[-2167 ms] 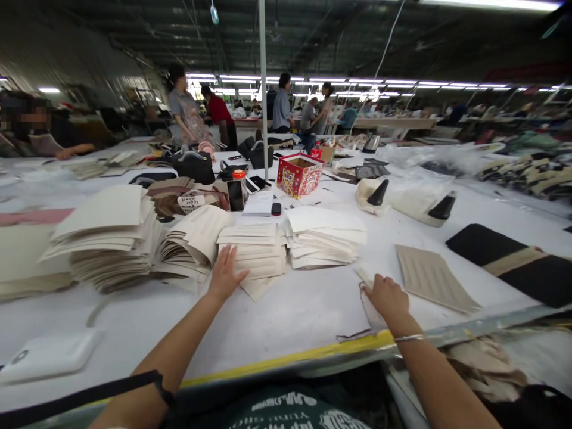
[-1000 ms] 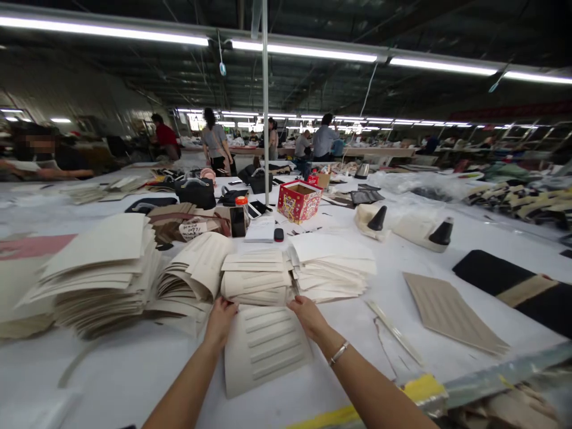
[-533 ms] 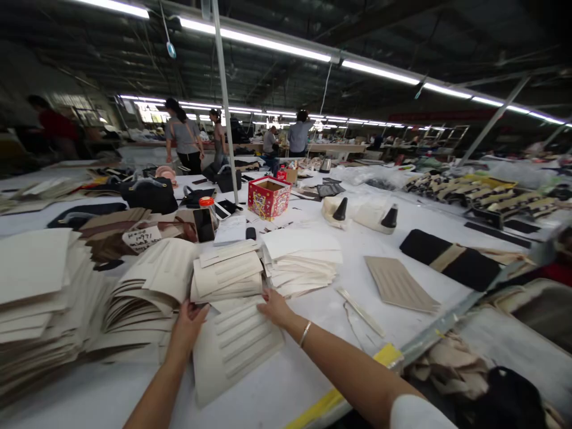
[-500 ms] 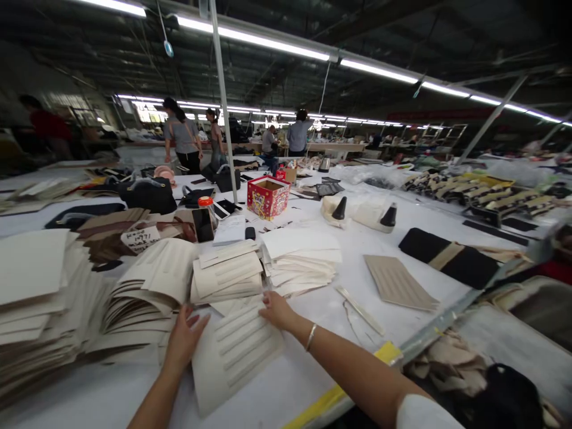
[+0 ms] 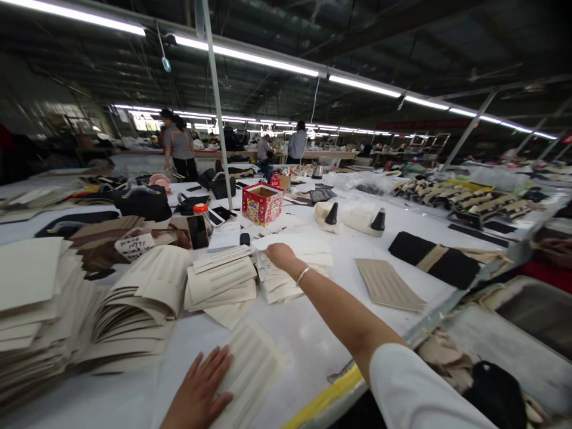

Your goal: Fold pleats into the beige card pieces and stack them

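Note:
My left hand [image 5: 203,387] lies with fingers spread on the left side of a cream panel with raised ridges [image 5: 254,363], flat on the white table. My right hand [image 5: 281,256], with a silver bangle at its wrist, is on the upper left part of a pile of white sheets [image 5: 313,259]. Its fingers curl down, and what they grip, if anything, is hidden. Just left of that pile is a stack of ridged cream panels [image 5: 221,277]. Further left stand a fanned, curved stack of panels [image 5: 143,286] and a tall stack of cream sheets [image 5: 31,274].
Behind the piles are a red patterned box [image 5: 263,208], a jar with an orange lid [image 5: 203,214], a phone [image 5: 197,231] and a metal pole [image 5: 217,107]. To the right lie a taupe ridged panel [image 5: 388,285] and a black bundle [image 5: 433,259]. Several people are further back.
My right hand has left the ridged panel and reached forward to the white sheets. My left hand has moved from beside the curved stack onto the panel, which now lies nearer me.

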`<control>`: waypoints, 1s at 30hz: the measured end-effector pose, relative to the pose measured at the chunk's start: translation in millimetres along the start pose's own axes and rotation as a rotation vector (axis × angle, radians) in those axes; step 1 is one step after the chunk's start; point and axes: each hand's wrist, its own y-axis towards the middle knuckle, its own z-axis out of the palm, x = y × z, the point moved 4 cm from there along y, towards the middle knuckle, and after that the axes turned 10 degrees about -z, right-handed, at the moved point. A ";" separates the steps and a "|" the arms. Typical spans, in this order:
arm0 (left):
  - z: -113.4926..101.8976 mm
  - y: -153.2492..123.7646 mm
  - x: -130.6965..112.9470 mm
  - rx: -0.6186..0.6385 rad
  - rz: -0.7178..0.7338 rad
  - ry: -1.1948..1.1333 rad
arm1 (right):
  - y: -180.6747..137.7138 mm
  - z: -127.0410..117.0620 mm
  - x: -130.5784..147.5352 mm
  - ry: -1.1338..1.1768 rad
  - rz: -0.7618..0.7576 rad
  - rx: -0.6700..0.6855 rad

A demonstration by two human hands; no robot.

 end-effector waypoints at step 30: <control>-25.1 13.1 -95.6 0.126 -1.309 -1.674 | -248.7 61.3 102.7 0.693 -0.017 0.277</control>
